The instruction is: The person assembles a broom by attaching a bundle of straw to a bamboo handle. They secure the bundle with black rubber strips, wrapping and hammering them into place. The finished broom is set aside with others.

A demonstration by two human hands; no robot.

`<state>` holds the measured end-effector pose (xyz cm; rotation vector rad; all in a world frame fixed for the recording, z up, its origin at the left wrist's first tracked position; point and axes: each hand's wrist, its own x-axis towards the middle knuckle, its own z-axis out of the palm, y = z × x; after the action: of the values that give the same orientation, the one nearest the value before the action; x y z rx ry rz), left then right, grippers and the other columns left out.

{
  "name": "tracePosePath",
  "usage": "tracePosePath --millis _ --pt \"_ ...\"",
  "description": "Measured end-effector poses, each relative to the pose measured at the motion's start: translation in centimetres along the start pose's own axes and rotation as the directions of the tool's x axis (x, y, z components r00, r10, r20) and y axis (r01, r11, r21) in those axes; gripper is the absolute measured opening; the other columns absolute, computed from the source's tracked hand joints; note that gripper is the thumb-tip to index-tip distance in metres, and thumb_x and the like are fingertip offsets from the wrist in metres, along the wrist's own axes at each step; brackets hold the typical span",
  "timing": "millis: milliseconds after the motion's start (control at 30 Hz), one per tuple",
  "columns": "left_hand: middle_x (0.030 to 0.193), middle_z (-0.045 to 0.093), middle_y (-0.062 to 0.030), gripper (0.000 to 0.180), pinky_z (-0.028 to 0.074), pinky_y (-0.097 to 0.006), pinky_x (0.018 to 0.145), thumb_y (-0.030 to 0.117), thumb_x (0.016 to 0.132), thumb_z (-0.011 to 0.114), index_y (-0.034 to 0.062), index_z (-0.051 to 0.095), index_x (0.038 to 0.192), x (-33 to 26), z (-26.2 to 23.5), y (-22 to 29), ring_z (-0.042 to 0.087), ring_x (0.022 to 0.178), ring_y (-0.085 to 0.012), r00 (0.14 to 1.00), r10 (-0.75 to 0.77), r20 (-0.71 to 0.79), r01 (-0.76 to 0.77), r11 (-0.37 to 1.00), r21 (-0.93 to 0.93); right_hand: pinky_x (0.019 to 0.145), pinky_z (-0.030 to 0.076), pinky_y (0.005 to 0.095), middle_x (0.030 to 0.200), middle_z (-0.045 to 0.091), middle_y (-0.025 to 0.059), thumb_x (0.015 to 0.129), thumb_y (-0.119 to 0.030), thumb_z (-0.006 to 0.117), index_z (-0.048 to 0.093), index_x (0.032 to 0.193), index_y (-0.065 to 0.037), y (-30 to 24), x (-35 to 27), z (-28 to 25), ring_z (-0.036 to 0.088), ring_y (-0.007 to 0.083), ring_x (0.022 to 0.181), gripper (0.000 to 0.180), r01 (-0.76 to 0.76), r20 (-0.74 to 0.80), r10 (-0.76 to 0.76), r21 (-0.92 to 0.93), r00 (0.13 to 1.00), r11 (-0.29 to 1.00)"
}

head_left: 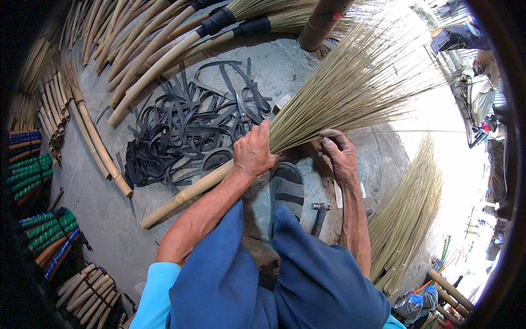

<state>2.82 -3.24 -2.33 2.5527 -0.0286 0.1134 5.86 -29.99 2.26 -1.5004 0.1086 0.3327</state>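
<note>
My left hand (253, 149) is wrapped round a broom where its fan of dry, thin stalks (339, 88) meets the pale bamboo handle (186, 194). The handle slants down to the left beneath my left forearm, while the stalks spread up and to the right. At the lower edge of the fan, my right hand (339, 156) is closed in a pinch. A single thin stalk (405, 131) runs out to the right from its fingertips. The exact grip point is too small to make out.
Black rubber strips (186, 123) lie tangled on the grey floor, with scissors (241, 104) on them. A hammer (319, 216) rests beside my sandal (287, 189). Loose stalks (408, 214) lie at right. Finished brooms (159, 82) and bamboo handles (96, 142) lie at left; a post (323, 24) stands ahead.
</note>
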Motion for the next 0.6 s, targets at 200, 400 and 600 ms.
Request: tracePosePath --millis 200,400,600 --pt "0.103 0.070 -0.0190 0.080 0.064 -0.053 0.078 0.017 0.072 0.093 0.0033 0.054 0.140 0.1 -0.1 0.1 0.077 0.092 -0.0427 0.999 0.035 -0.040 -0.036 0.999 -0.019 0.082 0.060 0.0282 0.105 0.075 0.0033 0.108 -0.021 0.078 0.074 0.130 -0.005 0.5 0.0 0.7 0.071 0.0120 0.091 0.028 -0.008 0.002 0.008 0.026 1.000 1.000" --pt "0.103 0.070 -0.0194 0.079 0.064 -0.053 0.080 0.016 0.071 0.092 0.0028 0.054 0.139 0.1 0.1 0.0 0.077 0.093 -0.0427 0.998 0.030 -0.048 -0.031 0.999 -0.031 0.081 0.059 0.0268 0.105 0.075 0.0032 0.107 -0.022 0.079 0.074 0.130 -0.005 0.9 -0.1 1.1 0.070 0.0118 0.092 0.029 -0.026 -0.008 0.026 0.027 1.000 0.999" --pt "0.103 0.070 -0.0196 0.075 0.064 -0.053 0.080 0.014 0.073 0.089 0.0022 0.055 0.139 0.1 0.0 0.1 0.077 0.092 -0.0428 0.998 0.030 -0.051 -0.032 0.999 -0.023 0.081 0.060 0.0298 0.105 0.077 0.0037 0.109 -0.026 0.077 0.074 0.123 -0.004 1.0 -0.4 1.8 0.072 0.0133 0.092 0.027 -0.058 -0.059 0.065 0.126 0.996 0.990"
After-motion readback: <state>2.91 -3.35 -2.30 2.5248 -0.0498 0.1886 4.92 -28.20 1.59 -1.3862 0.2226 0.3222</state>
